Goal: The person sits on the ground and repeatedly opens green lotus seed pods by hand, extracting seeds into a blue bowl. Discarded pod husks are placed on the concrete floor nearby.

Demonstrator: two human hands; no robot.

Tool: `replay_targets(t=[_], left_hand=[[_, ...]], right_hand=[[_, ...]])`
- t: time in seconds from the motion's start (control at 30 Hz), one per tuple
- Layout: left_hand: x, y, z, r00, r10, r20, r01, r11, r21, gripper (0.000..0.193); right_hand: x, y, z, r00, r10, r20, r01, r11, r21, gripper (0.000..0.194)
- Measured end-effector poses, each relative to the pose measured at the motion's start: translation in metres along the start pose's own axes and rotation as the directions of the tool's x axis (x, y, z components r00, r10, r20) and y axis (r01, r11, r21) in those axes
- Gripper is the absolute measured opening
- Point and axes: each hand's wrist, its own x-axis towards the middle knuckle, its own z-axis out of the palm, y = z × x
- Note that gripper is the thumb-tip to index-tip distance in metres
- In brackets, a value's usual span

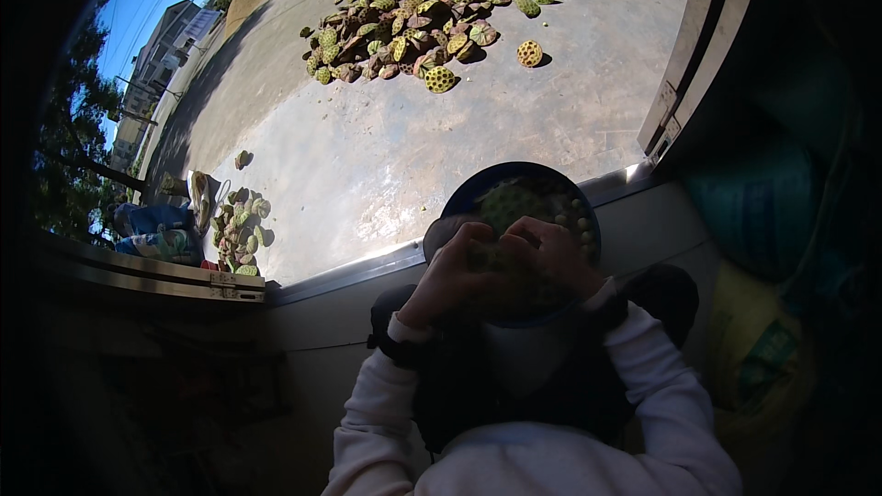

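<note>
A round dark blue basin (594,210) stands before me at the doorway, between my knees. Over it my left hand (458,272) grips a greenish lotus seed pod (486,257), partly hidden by the fingers and dim in shadow. My right hand (555,251) is on the same pod, its fingertips curled close to those of the left. Inside the basin, a larger green lotus pod (511,201) lies beyond my hands. Several pale round lotus seeds (584,224) show along the right side. A brownish-purple piece (444,231) shows just beyond my left hand at the basin's edge.
Outside on sunlit concrete lies a big heap of lotus pods (413,21). A smaller pile (241,231) sits left, beside blue bags (155,231). A metal door track (351,272) crosses before me. Green (751,200) and yellow sacks (751,337) stand at right.
</note>
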Motion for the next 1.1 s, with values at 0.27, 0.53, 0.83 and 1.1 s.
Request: replay_targets(t=[0.27,0.53,0.83,1.1], left_hand=[[-0.020,-0.008,0.017,0.961,-0.262,-0.091,0.237,0.947,-0.217,0.056],[-0.028,-0.010,0.024,0.946,-0.294,-0.136,0.176,0.818,-0.548,0.047],[-0.024,-0.004,0.019,0.924,-0.230,-0.304,0.121,0.933,-0.339,0.044],[-0.025,-0.001,0.022,0.972,-0.143,-0.187,0.096,0.965,-0.242,0.043]], right_hand=[[-0.001,0.000,0.004,0.997,-0.048,0.063,0.048,0.999,-0.004,0.030],[-0.011,-0.002,0.025,0.973,0.172,0.151,-0.228,0.802,0.552,0.027],[-0.008,-0.017,0.017,0.927,-0.233,-0.295,0.159,0.954,-0.254,0.033],[-0.015,-0.023,0.027,0.971,-0.205,-0.126,0.156,0.935,-0.318,0.041]])
